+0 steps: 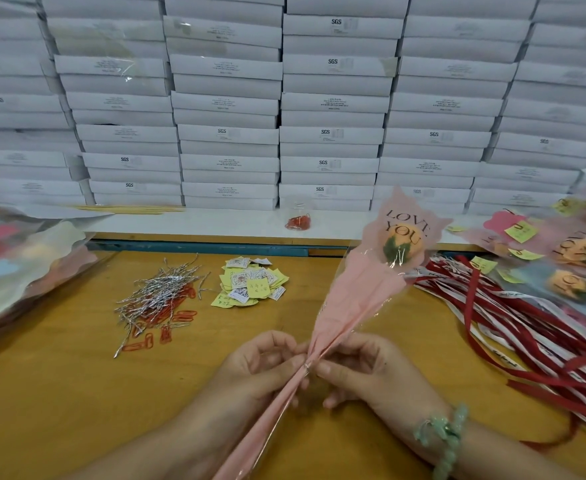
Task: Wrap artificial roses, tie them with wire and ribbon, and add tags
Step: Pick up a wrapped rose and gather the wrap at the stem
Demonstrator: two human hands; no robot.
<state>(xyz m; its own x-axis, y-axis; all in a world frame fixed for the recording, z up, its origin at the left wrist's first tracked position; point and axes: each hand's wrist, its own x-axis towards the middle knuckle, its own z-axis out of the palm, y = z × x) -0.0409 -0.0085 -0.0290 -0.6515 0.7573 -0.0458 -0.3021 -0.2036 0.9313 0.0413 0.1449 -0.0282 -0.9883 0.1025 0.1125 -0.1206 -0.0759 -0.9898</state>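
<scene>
Tension is mattering most, I am judging: my left hand (263, 365) and right hand (364, 368) are pinching the pink wrapper (357, 289) tight at its gathered neck, ready for tying.

At the middle of the wooden tabletop's (77, 393) front edge, the left hand (260, 368) and right hand (364, 372) pinch the pink paper-and-film wrapped rose (353, 296) between them. Left of it lies a pile of silver wire ties (160, 292), red paper clips (167, 323) on its near side, yellow and white paper tags (250, 284) just right of it. Red and white ribbons (526, 334) lie along the right edge, finished wrapped roses (568, 265) behind them in the far right corner. A clear bag of wrapping sheets (18, 265) covers the left edge; stacked white cardboard boxes (229, 133) stand behind the far edge
</scene>
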